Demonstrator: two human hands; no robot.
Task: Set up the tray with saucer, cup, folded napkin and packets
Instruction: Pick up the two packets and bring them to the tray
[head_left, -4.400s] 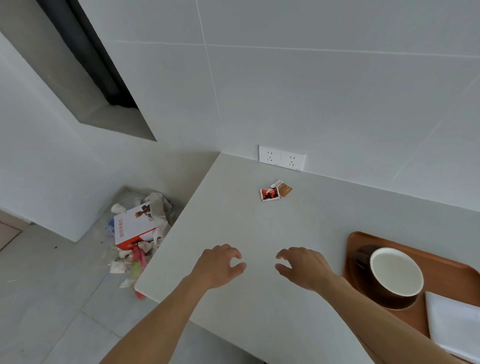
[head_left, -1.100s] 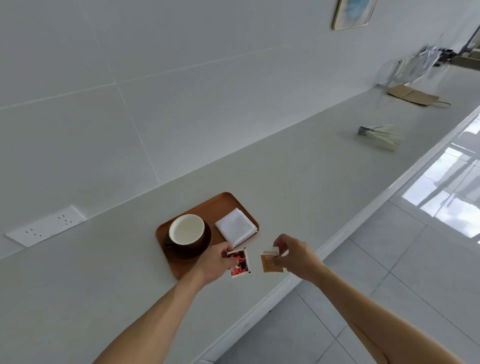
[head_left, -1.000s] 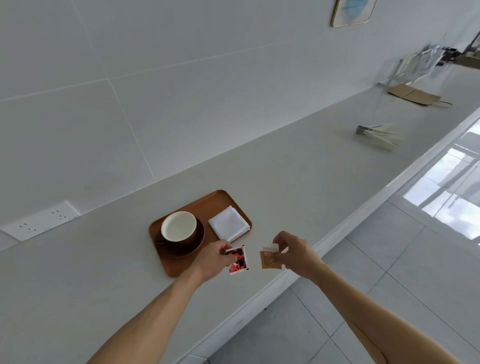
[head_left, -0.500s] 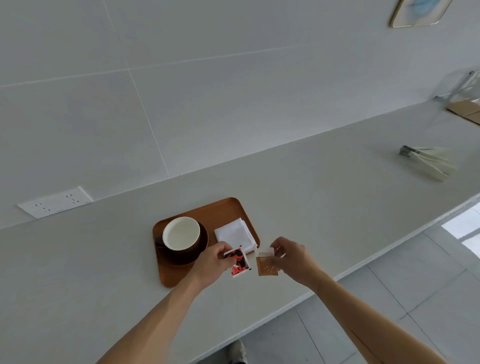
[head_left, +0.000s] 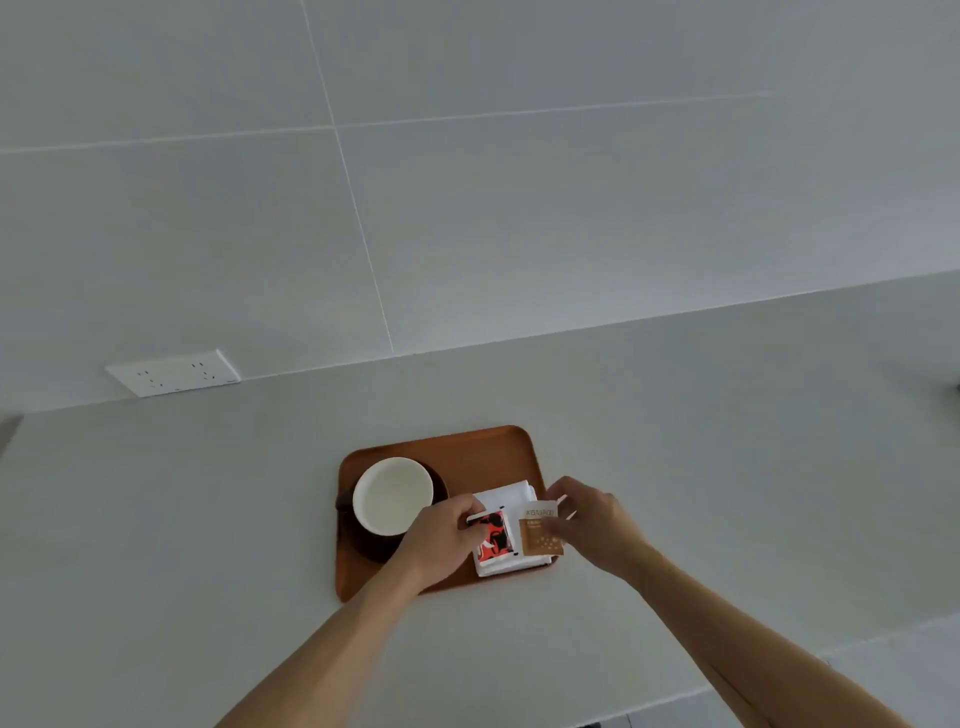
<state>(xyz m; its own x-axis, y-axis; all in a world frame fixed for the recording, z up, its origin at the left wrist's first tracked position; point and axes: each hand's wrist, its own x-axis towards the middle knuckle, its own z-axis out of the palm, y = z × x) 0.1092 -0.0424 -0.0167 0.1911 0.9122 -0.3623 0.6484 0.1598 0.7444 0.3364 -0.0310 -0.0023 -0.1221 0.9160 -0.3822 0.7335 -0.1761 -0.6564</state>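
Far left on the wall, a socket plate (head_left: 174, 372), well clear of the action. On the pale bench (head_left: 208, 519) sits the brown tray (head_left: 467, 447), and at its left end the white cup (head_left: 392, 495) stands on its dark saucer (head_left: 370, 545). Now the left hand (head_left: 441, 538) comes in over the saucer's near side, thumb and fingers closed in a pinch grip on the red packet (head_left: 493, 538), wrist low, forearm angled up from the bottom edge. Just beside it, the folded napkin (head_left: 511, 493) lies at the tray's right end, both packets held right over it. The brown packet (head_left: 540, 532) is pinched at its top corner by the right hand (head_left: 589, 519), fingers curled, forearm reaching in from the lower right. To finish cleanly, I'd say lower both flat onto the napkin, side by side and square to its edges, then release without dragging the fabric or nudging the cup.
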